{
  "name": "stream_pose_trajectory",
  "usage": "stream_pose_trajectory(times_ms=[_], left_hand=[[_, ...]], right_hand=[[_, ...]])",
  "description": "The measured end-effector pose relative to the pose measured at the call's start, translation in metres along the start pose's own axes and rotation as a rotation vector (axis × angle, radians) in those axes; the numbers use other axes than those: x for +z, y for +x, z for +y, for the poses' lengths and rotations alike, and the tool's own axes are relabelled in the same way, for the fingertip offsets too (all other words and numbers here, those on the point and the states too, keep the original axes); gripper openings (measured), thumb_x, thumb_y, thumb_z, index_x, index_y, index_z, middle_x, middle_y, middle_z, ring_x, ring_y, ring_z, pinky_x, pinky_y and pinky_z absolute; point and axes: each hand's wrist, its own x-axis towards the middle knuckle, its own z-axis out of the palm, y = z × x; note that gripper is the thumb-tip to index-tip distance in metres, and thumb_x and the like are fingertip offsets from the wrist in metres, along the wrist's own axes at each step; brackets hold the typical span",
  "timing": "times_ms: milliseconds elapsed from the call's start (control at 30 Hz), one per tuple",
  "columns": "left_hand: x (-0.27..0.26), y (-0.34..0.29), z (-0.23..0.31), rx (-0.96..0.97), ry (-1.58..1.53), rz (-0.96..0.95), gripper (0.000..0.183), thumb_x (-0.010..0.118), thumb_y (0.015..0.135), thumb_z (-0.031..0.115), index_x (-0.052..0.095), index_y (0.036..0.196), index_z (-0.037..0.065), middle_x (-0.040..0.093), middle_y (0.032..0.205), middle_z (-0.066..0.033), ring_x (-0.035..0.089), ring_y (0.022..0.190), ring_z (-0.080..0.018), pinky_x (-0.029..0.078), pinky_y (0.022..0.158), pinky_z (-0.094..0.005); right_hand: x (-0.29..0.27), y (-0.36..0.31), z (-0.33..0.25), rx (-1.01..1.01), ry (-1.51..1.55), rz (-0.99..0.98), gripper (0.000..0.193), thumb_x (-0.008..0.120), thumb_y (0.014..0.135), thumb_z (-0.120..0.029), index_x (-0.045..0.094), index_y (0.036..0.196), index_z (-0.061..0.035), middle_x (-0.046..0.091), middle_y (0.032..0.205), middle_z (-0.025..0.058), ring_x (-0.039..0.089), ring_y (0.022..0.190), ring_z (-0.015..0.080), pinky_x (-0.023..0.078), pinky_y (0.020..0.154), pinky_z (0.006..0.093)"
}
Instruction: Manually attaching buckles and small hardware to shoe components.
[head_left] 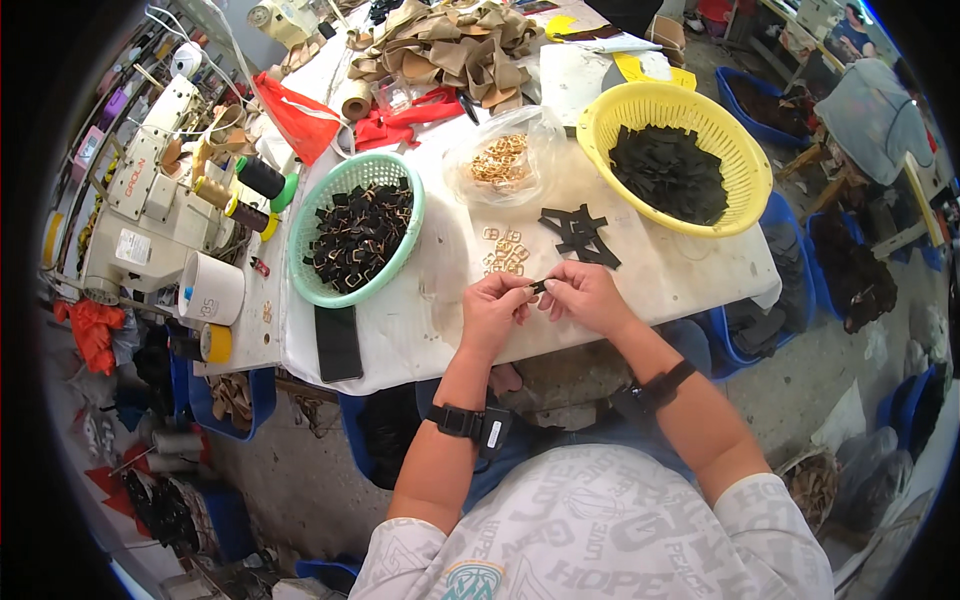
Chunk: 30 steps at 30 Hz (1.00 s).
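cluttered workshop all around, and a white cloth-covered work table [620,290] fills the middle of the view. both hands meet just above its near edge: the left hand [492,310] and the right hand [585,296] pinch a small black strap piece [539,287] between thumbs and fingertips, fingers closed tight on it, hands almost touching. just beyond the hands lies a little cluster of gold metal buckles [505,250] on the cloth, and beside that a loose pile of black strap pieces [580,235]. further back sits a clear plastic bag of gold buckles [500,158]. to the left, a green plastic basket [335,195] holds black straps fitted with buckles; to the right, a yellow plastic basket [650,100] holds plain black pieces. a black phone [338,343] lies near the table's front left corner, and a cream sewing machine [150,210] stands at far left.
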Motion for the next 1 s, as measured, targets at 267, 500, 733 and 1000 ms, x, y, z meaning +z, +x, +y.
stream_pose_trajectory(times_ms=[267, 500, 733, 1000], left_hand=[[0.000, 0.000, -0.004, 0.049, 0.053, -0.044, 0.008, 0.066, 0.083, -0.001, 0.068, 0.091, -0.002, 0.068, 0.076, -0.0058, 0.057, 0.057, -0.0081, 0.044, 0.050, -0.0205], [0.002, 0.000, 0.001, 0.005, 0.110, -0.036, 0.008, 0.066, 0.084, 0.000, 0.068, 0.092, -0.002, 0.068, 0.077, -0.0066, 0.056, 0.058, -0.0078, 0.044, 0.051, -0.0210], [0.000, 0.000, 0.003, -0.012, 0.053, -0.007, 0.009, 0.065, 0.083, -0.001, 0.066, 0.092, -0.003, 0.068, 0.078, -0.0091, 0.056, 0.058, -0.0086, 0.045, 0.052, -0.0218], [-0.003, 0.000, 0.003, -0.026, 0.002, -0.005, 0.010, 0.066, 0.083, -0.001, 0.066, 0.092, -0.003, 0.068, 0.077, -0.0089, 0.056, 0.058, -0.0088, 0.045, 0.051, -0.0215]], right_hand=[[0.002, 0.002, 0.002, -0.011, -0.117, -0.037, 0.008, 0.056, 0.092, -0.004, 0.060, 0.093, 0.0033, 0.066, 0.073, 0.0074, 0.062, 0.062, 0.0116, 0.051, 0.058, 0.0250], [0.000, 0.000, 0.004, -0.030, -0.036, -0.009, 0.010, 0.054, 0.091, -0.005, 0.062, 0.090, 0.0025, 0.066, 0.071, 0.0067, 0.062, 0.058, 0.0115, 0.050, 0.056, 0.0254], [-0.005, -0.004, -0.001, 0.000, 0.065, 0.080, 0.019, 0.047, 0.098, -0.014, 0.060, 0.100, -0.0004, 0.069, 0.079, 0.0094, 0.066, 0.062, 0.0128, 0.046, 0.052, 0.0228], [-0.002, -0.001, 0.002, -0.006, 0.033, 0.051, 0.015, 0.052, 0.094, -0.006, 0.060, 0.103, 0.0032, 0.069, 0.084, 0.0094, 0.066, 0.067, 0.0117, 0.053, 0.061, 0.0244]])
